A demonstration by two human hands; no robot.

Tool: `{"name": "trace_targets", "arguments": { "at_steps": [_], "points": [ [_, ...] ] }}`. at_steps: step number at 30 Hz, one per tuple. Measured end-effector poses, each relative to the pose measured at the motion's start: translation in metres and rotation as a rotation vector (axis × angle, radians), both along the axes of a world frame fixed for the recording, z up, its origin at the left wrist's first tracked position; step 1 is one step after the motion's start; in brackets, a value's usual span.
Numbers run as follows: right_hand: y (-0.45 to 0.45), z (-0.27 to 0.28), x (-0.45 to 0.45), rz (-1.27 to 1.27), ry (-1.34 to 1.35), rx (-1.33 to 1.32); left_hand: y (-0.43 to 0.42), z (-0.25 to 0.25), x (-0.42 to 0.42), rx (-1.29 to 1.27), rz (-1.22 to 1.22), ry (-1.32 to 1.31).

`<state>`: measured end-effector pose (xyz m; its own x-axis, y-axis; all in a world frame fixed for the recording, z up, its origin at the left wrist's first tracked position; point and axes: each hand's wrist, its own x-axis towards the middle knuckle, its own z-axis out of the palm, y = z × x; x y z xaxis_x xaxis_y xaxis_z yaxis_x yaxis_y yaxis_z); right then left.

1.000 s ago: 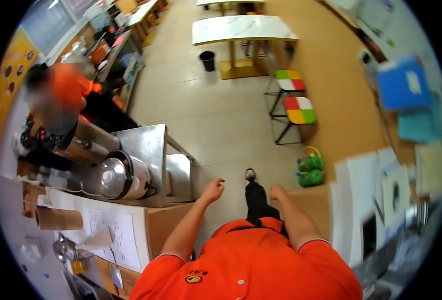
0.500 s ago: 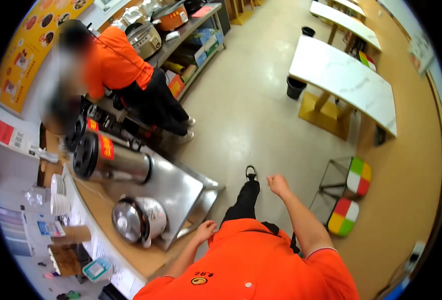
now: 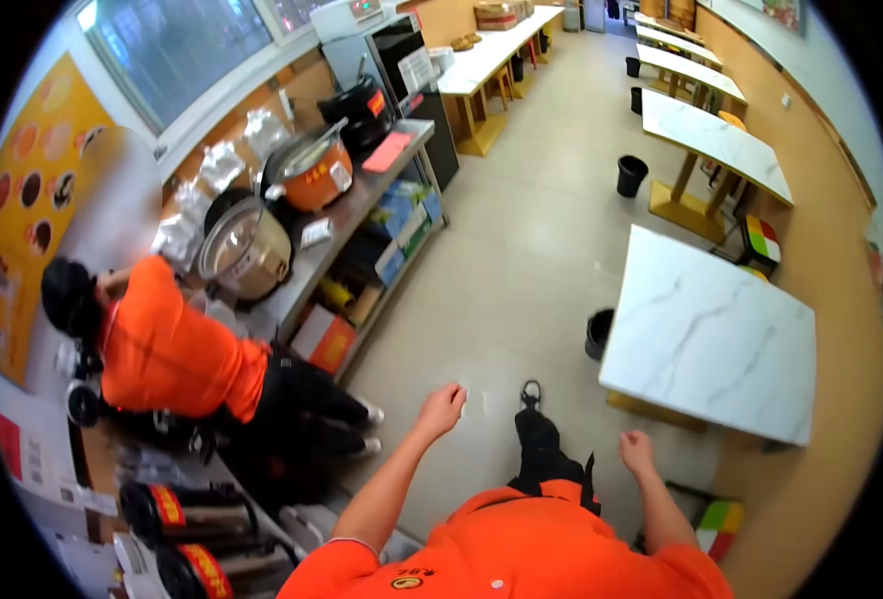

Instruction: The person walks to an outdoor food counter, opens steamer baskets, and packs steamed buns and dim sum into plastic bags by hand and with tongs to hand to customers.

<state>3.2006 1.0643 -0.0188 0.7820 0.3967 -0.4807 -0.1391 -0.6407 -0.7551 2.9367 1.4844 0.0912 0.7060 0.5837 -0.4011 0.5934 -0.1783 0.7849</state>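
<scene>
My left hand (image 3: 443, 409) is held out in front of me over the bare floor, fingers curled in and nothing visible in them. On the other side, my right hand (image 3: 637, 452) hangs with its fingers curled, also without a visible object. It is near the marble-topped table (image 3: 711, 339) but appears apart from it. Below it, a colourful stool (image 3: 719, 524) is partly hidden by my arm. Between my hands, one black shoe (image 3: 530, 393) shows on the floor.
A co-worker in orange (image 3: 182, 349) bends at the left counter. A steel shelf (image 3: 347, 235) bears a rice cooker (image 3: 250, 250) and an orange pot (image 3: 312, 175). Metal urns (image 3: 232, 514) stand at lower left. A black bin (image 3: 631, 176) and several tables line the right.
I have moved forward along the aisle; the urns and stools have slid down in view. My left hand has swung forward, my right back. The co-worker now appears lower left.
</scene>
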Motion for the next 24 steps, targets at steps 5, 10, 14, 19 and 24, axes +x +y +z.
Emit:
{"name": "trace_targets", "arguments": {
  "at_steps": [5,10,14,19,24],
  "points": [
    [0.185,-0.088,0.127,0.054,-0.063,0.040,0.141,-0.118,0.005,0.325,-0.105,0.609],
    [0.343,-0.091,0.275,0.222,-0.015,0.132,0.197,-0.111,-0.029,0.089,-1.002,0.978],
    [0.474,-0.079,0.394,0.240,0.136,0.161,0.262,-0.118,0.017,-0.034,-0.880,0.885],
    [0.545,-0.126,0.536,0.274,0.074,-0.041,0.480,-0.165,0.243,-0.312,-0.467,1.162],
    [0.541,-0.148,0.623,0.062,0.371,-0.406,0.721,-0.202,0.604,0.148,-0.374,0.944]
  ]
}}
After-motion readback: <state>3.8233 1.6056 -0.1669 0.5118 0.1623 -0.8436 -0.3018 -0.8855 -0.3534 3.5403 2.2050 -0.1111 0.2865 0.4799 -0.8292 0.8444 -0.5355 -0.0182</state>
